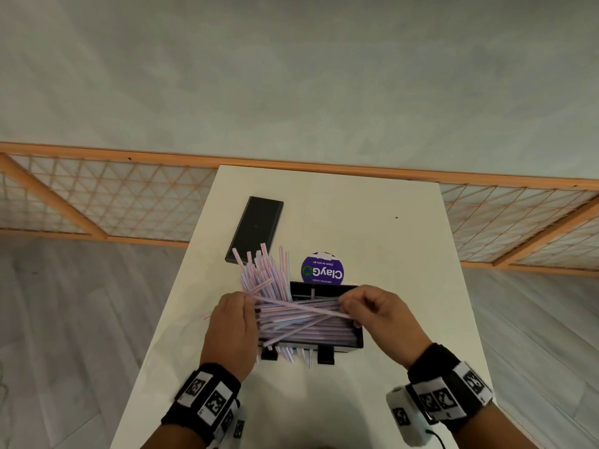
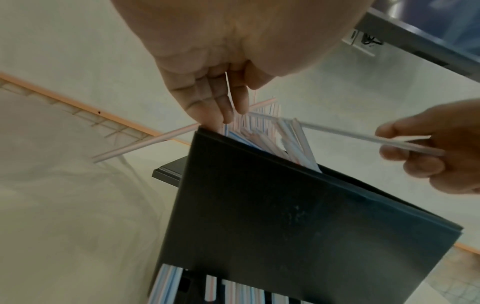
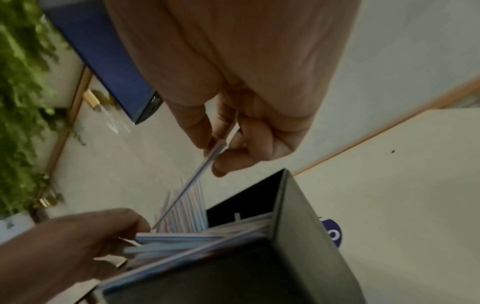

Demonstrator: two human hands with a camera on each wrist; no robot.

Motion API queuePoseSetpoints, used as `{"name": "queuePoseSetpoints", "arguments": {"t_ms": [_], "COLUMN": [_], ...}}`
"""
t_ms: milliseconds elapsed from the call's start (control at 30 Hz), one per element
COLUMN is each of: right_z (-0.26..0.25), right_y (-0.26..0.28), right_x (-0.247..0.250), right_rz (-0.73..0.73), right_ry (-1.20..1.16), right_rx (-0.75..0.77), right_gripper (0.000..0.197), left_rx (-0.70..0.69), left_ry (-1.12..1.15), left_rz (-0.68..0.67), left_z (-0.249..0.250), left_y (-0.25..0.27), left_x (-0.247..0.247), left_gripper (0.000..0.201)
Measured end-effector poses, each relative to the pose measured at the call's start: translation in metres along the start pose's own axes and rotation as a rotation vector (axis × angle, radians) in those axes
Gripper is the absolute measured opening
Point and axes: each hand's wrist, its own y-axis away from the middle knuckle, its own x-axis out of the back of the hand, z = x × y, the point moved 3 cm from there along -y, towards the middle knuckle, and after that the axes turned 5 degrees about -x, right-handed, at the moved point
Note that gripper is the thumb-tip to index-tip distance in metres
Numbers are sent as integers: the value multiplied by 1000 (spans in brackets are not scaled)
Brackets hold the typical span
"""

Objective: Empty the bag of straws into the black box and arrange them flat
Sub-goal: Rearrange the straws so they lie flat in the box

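The black box (image 1: 358,339) stands near the table's front, filled with striped straws (image 1: 308,327) lying mostly lengthwise, a few crossed on top. A bunch of straws (image 1: 265,273) leans up and out over its back left corner. My right hand (image 1: 348,307) pinches a straw (image 1: 301,306) at the box's right end; the pinch shows in the right wrist view (image 3: 221,152). That straw slants across the pile to my left hand (image 1: 251,306). The left fingers (image 2: 215,107) are straight and press on the straw ends at the left wall (image 2: 285,216). No bag is visible.
A black lid (image 1: 256,230) lies flat behind the box on the left. A purple round ClayGo label (image 1: 322,269) sits just behind the box. Several straw ends (image 1: 291,354) stick out under the box's front. One straw (image 1: 207,316) lies on the white table (image 1: 389,247).
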Motion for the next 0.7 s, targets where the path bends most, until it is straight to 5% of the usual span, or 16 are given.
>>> {"name": "queuePoseSetpoints", "arguments": {"t_ms": [167,267,400,467,600,700], "right_z": [19,9,3,9,20,24], "right_y": [-5,-4,-3,-4,-10,-18], "right_x": [6,-2,-33,-51,-71,-78], "right_rz": [56,104,-66,-171,-219,-209], "right_ry": [377,574,726,806,895,981], "right_rx": [34,221,322,306,311,329], "right_gripper": [10,5,35,42,38,34], "left_rx": [-34,-40,-33,18,158,134], "left_ry": [17,18,67,75,-21,-115], "left_rz": [-26,-43,-15,33,-25,-127], "left_z": [1,3,9,9,-7,-22], "left_y": [9,11,10,6,-10,-22], "left_x": [3,2,6,12,17,12], "left_gripper": [20,17,6,17,37,16]}}
